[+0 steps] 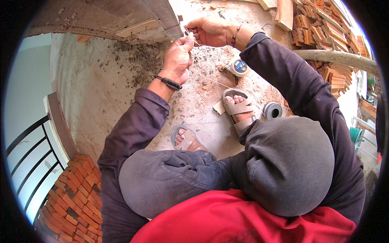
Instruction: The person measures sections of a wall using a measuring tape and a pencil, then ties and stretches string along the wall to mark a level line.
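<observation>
My left hand (178,56) pinches a thin white string (210,80) at the lower end of a concrete column edge (166,20), beside a narrow wooden batten (135,28). My right hand (214,31), just above and to the right, has its fingers closed around the same string near that edge; the exact grip is partly hidden. Below the hands a tape measure (238,67) lies on the dusty floor, and the string runs down past it toward my sandalled right foot (239,105). A dark grey roll (272,111) lies beside that foot.
Stacked terracotta tiles (320,36) fill the upper right, with a pale pole (336,58) across them. A large pile of red bricks (71,202) is at lower left, beside a black metal railing (30,158). Rubble and grit are scattered over the concrete floor (93,81).
</observation>
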{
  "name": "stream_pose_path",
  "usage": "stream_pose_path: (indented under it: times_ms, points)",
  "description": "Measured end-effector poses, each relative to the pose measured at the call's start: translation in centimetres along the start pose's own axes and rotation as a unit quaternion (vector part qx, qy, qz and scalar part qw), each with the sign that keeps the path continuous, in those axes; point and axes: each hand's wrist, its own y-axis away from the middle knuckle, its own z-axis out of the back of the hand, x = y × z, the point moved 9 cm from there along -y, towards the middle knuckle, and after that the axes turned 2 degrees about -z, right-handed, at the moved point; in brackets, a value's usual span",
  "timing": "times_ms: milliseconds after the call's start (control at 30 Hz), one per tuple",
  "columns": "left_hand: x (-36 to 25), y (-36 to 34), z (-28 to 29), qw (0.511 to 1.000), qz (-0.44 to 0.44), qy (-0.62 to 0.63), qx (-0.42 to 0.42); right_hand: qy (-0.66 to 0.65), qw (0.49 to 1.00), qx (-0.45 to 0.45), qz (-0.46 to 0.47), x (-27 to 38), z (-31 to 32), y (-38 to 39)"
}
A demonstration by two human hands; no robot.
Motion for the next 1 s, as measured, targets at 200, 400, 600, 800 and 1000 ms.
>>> stream_pose_path:
  times_ms: [200, 400, 600, 800, 1000]
  points:
    - [-0.6, 0.2, 0.2, 0.995, -0.054, -0.068, -0.04, 0.328, 0.934, 0.0, 0.14, 2.3, -0.7, 1.8]
    - [-0.4, 0.7, -0.4, 0.997, -0.045, -0.059, -0.029, 0.451, 0.867, 0.051, 0.205, 3.0, -1.4, 2.2]
    - [-0.7, 1.2, -0.2, 0.997, -0.057, -0.041, -0.032, 0.27, 0.943, 0.081, 0.176, 2.2, -0.7, 1.9]
    - [-1.2, 0.9, -0.2, 0.995, -0.088, -0.043, -0.036, 0.108, 0.979, 0.093, 0.144, 1.9, -0.1, 2.5]
    - [-1.2, 1.6, -0.6, 0.994, -0.093, -0.053, -0.032, 0.14, 0.984, 0.009, 0.113, 1.2, -0.7, 3.7]
